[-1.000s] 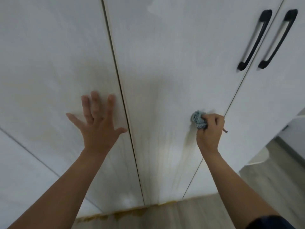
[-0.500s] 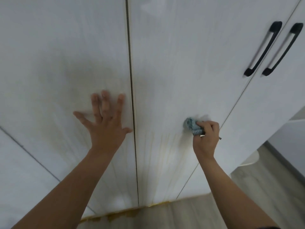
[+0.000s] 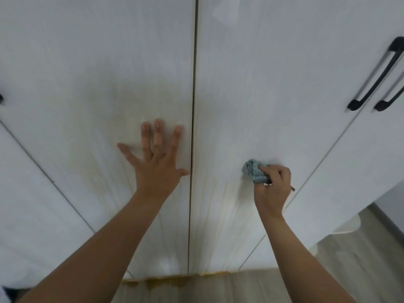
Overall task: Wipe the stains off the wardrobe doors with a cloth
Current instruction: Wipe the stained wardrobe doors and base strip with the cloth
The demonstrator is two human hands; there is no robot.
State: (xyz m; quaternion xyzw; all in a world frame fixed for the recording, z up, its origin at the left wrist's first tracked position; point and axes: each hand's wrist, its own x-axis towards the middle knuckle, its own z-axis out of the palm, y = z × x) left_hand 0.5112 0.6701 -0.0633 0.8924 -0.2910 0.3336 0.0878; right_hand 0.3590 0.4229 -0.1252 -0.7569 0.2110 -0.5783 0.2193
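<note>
The left hand (image 3: 156, 169), fingers spread, presses a stained door (image 3: 87, 106). At its three o'clock the right hand (image 3: 273, 189) grips a balled cloth (image 3: 253, 169) against the next door (image 3: 262, 84).

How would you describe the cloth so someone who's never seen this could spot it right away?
Start at the white wardrobe door just right of the dark centre gap. Partway down it, the right hand grips a small bunched cloth against the panel. It is the only blue-grey, textured thing on the white doors.
</note>
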